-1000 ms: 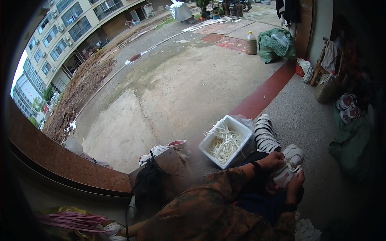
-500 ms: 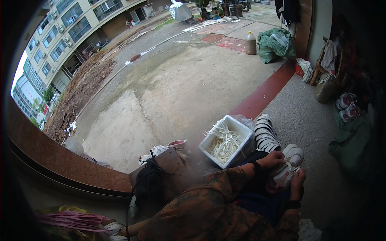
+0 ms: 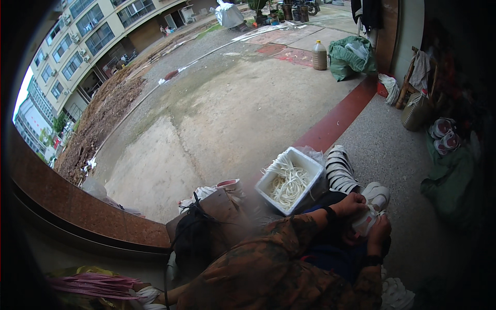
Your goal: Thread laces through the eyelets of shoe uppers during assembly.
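Note:
A white shoe with a pinkish-red inside (image 3: 363, 223) lies in my lap, between my two hands. Its far end meets a pair of rounded white shoe toes (image 3: 377, 195). My left hand (image 3: 352, 204) is closed at the shoe's upper left, its fingertips pinching what looks like a white shoelace, small and blurred. On the other side my right hand (image 3: 380, 230) is closed against the shoe's edge; its fingertips are partly hidden. A white foam box (image 3: 263, 187) holding loose white laces (image 3: 289, 188) stands left of my hands.
Beyond the box is a stack of white shoe pieces with dark edges (image 3: 341, 168). A wooden block (image 3: 227, 206) and dark bag (image 3: 191, 237) sit to the left. Farther off are a green sack (image 3: 351, 57), an oil jug (image 3: 319, 56) and pink laces (image 3: 95, 285).
The view has shifted slightly. My right hand has moved a little down and left along the shoe; my left hand stays nearly in place, still pinching.

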Tool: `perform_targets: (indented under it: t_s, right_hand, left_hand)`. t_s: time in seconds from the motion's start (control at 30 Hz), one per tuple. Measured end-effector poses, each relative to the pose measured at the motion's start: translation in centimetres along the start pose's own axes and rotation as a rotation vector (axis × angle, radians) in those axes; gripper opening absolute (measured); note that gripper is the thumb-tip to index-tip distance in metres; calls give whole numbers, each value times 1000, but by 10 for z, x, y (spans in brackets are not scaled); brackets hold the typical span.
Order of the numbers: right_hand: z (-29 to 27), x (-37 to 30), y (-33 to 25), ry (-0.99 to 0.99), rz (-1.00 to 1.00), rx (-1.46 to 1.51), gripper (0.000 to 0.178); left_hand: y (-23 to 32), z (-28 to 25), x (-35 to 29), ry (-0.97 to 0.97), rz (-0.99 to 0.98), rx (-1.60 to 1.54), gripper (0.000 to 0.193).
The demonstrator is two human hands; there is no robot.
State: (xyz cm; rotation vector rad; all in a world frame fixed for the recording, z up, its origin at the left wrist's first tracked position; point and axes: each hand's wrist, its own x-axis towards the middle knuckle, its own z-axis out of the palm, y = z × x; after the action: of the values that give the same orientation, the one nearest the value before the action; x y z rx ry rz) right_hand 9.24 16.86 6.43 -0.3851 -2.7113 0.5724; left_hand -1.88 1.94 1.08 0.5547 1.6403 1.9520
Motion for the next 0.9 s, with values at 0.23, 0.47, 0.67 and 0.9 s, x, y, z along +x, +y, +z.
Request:
perform_targets:
  t_s: [0.23, 0.47, 0.67, 0.9]
  right_hand:
    - [-8, 0, -4, -266, 102, -352, 29]
    - [-14, 3, -22, -131, 55, -253, 15]
    - [-9, -7, -28, 3, -38, -203, 14]
    - [0, 13, 26, -394, 275, -12, 44]
  left_hand:
    - [5, 18, -4, -17, 70, 152, 17]
    - [17, 46, -12, 28, 208, 526, 11]
    - [-5, 57, -8, 137, 164, 77, 15]
    - [6, 63, -10, 4, 436, 895, 14]
